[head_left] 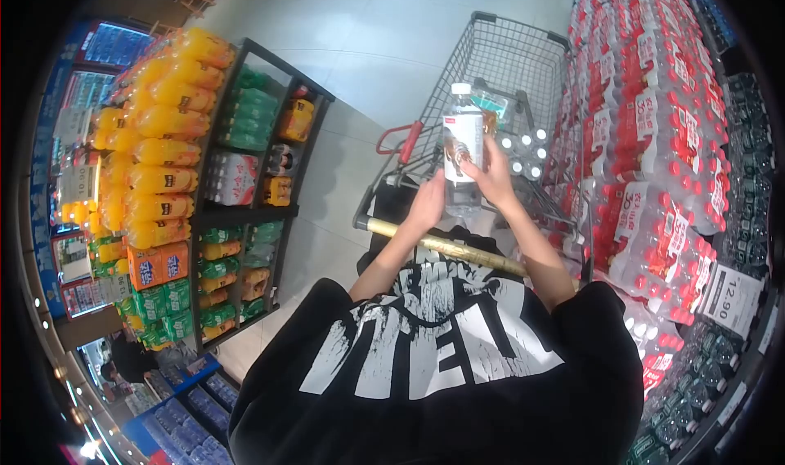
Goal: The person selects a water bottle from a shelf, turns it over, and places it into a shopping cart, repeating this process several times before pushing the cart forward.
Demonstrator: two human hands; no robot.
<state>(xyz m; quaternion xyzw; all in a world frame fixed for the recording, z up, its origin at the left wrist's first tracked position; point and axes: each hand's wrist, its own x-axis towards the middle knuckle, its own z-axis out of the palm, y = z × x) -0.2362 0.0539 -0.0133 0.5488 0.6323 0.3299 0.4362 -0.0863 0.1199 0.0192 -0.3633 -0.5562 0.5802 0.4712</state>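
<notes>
Right hand [493, 177] is curled round a clear, white-capped bottle [464, 146], left hand [428, 203] against its left side, just over the cart [509, 44]; more white-capped bottles [524, 141] sit inside, right side. Orange drinks [169, 122] far left.

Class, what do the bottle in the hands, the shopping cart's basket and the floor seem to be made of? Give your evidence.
Bottle: probably clear, glossy plastic; its lower part is see-through.
Basket: likely grey metal wire, judging by its thin crossing bars.
Floor: perhaps polished tile, given its sheen.
</notes>
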